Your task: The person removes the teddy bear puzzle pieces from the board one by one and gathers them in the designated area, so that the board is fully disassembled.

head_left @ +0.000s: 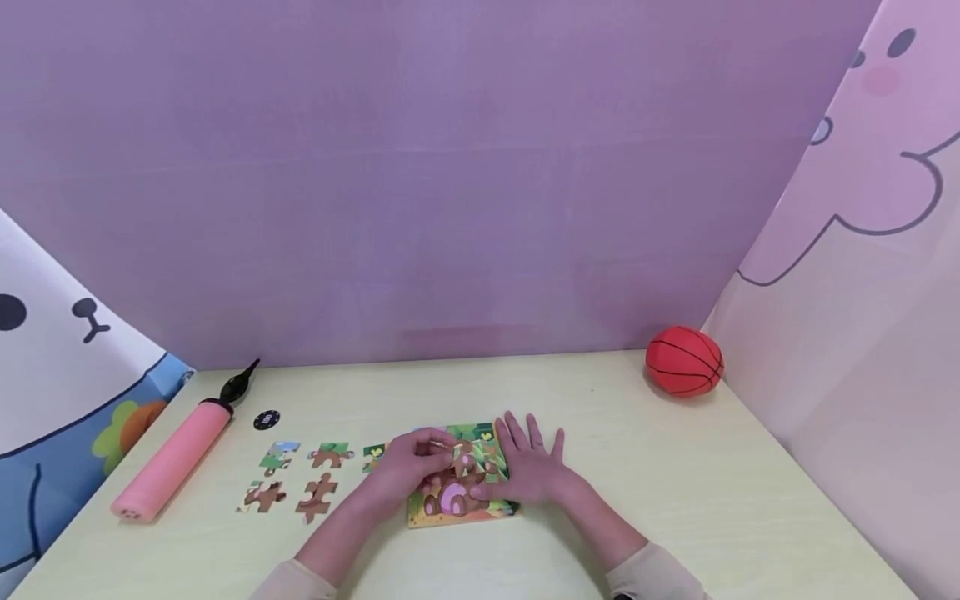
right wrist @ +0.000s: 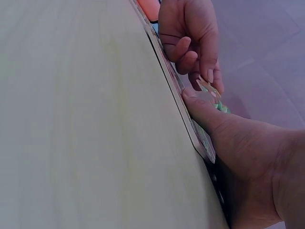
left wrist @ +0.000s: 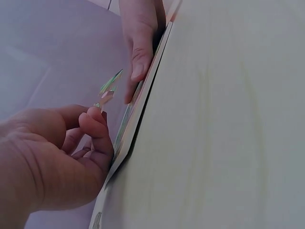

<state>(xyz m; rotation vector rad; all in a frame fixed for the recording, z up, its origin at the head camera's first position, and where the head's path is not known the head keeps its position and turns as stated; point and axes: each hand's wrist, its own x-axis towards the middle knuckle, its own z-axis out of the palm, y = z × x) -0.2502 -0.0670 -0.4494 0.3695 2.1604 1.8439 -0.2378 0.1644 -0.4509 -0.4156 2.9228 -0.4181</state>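
Observation:
My left hand (head_left: 405, 467) pinches a jigsaw piece (left wrist: 107, 93) between thumb and fingertips, holding it tilted above the puzzle board (head_left: 442, 520). The piece carries green and brown print. A brown bear picture with a lilac belly (head_left: 452, 499) shows on the board. My right hand (head_left: 536, 471) rests along the board's right edge, fingers spread, the thumb (right wrist: 202, 107) lying over the picture. Part of the board is hidden under both hands.
Several loose jigsaw pieces (head_left: 317, 496) lie left of the board, one (head_left: 373, 456) partly behind my left hand. A black round chip (head_left: 267, 419) and a pink hand pump (head_left: 176, 462) sit farther left. A red ball (head_left: 684, 362) stands at the table's back right.

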